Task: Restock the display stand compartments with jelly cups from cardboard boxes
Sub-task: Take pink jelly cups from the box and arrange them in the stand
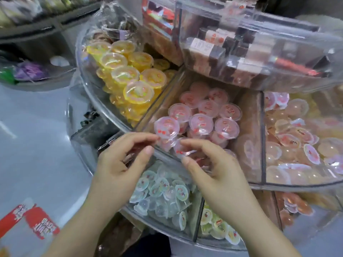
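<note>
Centre frame: left hand (118,160) and right hand (215,167), fingers curled and seemingly empty, just below the tilted pink jelly cups (167,133).

1. The display stand (185,162) has stacked tiers split into compartments by dividers.
2. On the middle tier, three jelly cup piles (204,115) lie side by side, one per compartment.
3. The upper tier (259,58) overhangs them from behind, holding boxed bars (209,47).
4. The lower tier in front holds more cups (163,190).
</note>
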Available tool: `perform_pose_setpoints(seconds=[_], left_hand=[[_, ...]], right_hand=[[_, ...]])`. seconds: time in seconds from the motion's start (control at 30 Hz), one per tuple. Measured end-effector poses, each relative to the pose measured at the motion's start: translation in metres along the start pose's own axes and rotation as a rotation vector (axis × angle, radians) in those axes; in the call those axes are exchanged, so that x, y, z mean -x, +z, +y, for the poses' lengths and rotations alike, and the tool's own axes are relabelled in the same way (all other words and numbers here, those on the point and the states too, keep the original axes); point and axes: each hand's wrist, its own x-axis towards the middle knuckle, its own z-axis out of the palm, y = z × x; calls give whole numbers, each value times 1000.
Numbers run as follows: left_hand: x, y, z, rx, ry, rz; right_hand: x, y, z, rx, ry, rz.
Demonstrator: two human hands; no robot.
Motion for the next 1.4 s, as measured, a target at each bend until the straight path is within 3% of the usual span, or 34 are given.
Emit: perform_pose_setpoints(seconds=[0.2, 0.3, 0.37, 0.47, 0.63, 0.8, 1.0, 1.1, 1.2, 1.4], left_hand=[[144, -42, -52, -35, -455, 394], [225, -47, -106, -16, -702, 539], [274, -46, -150, -25, -858, 591], [339, -37, -222, -103, -1039, 527], [423, -6, -376, -78, -1307, 432], [470, 39, -529, -109, -1420, -2], [470, 74, -663, -176, -1539, -265], [465, 90, -702, 4, -1627, -249], [473, 104, -722, 310, -1745, -101], [493, 118, -724, 459, -1793, 188]], right_hand=[[46, 97, 9, -139, 45, -548], [74, 163, 51, -36, 160, -807], [90, 212, 92, 116, 219, -934], [111, 284, 166, 319, 259, -1077], [129, 414, 302, 565, 147, -1214], [137, 524, 445, 882, 70, -1357], [130, 606, 552, 1195, 175, -1453], [135, 629, 579, 1198, 210, -1413], [140, 641, 594, 1202, 231, -1457], [135, 632, 604, 1177, 240, -1446]])
